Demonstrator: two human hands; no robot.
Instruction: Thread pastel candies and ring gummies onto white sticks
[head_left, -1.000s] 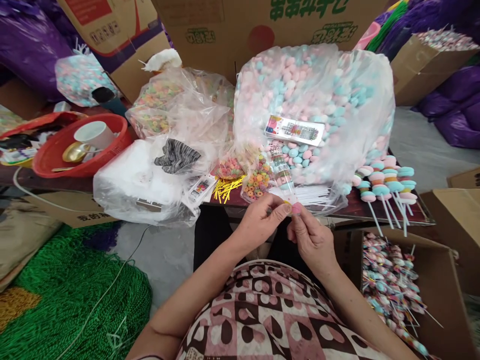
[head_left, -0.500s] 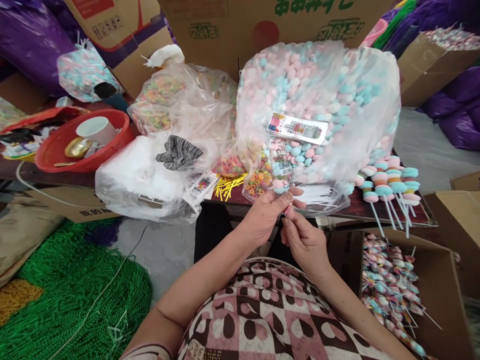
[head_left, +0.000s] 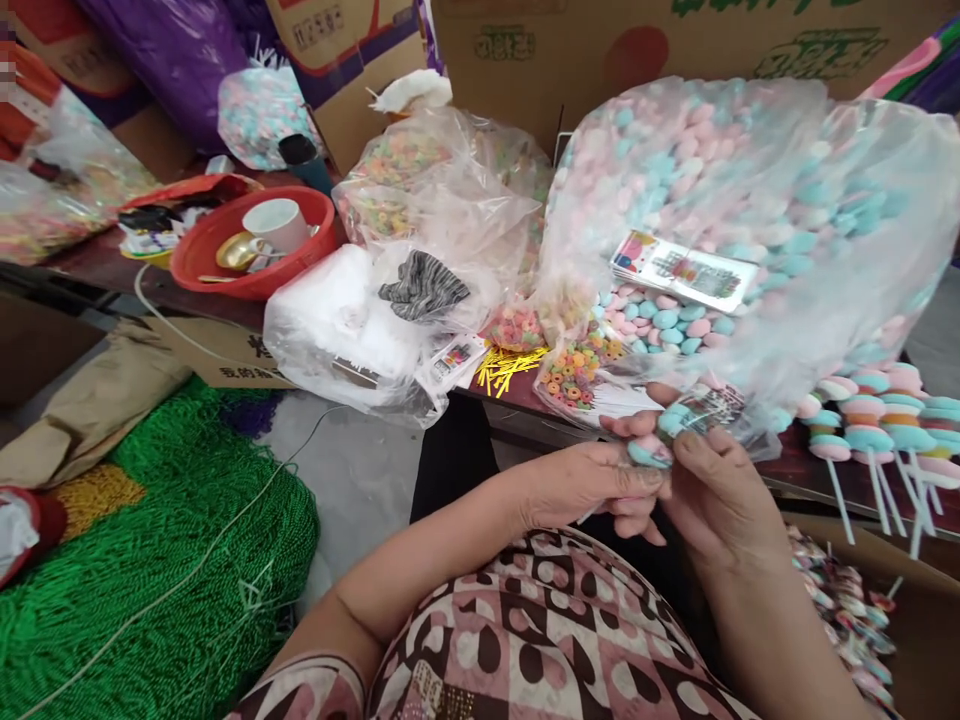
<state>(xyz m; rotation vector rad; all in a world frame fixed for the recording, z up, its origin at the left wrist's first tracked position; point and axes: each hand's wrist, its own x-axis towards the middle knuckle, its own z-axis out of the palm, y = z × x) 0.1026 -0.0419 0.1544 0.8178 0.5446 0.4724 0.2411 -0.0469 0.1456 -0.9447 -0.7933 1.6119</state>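
A marshmallow skewer (head_left: pixel 649 453) in a clear printed wrapper lies across both hands in front of my belly. My left hand (head_left: pixel 585 482) is closed around its lower part, and a bit of white stick shows below the fingers. With thumb and fingers, my right hand (head_left: pixel 716 485) grips its upper part, where pink and blue marshmallows show through the film. Just beyond the hands are white sticks (head_left: pixel 626 400) and a bag of ring candies (head_left: pixel 574 375). Unwrapped marshmallow skewers (head_left: pixel 874 415) rest at the table's right edge, their sticks poking out over it.
A big bag of marshmallows (head_left: pixel 720 180) with printed cards (head_left: pixel 682 270) on it fills the back right. Yellow twist ties (head_left: pixel 506 370) lie left of the ring candies. A red basin (head_left: pixel 322 235) stands further left. Below right, a carton (head_left: pixel 930 625) holds wrapped skewers.
The view has swung left. My right hand has moved from below the left one up to the skewer's upper part, and the skewer has tilted to the right.
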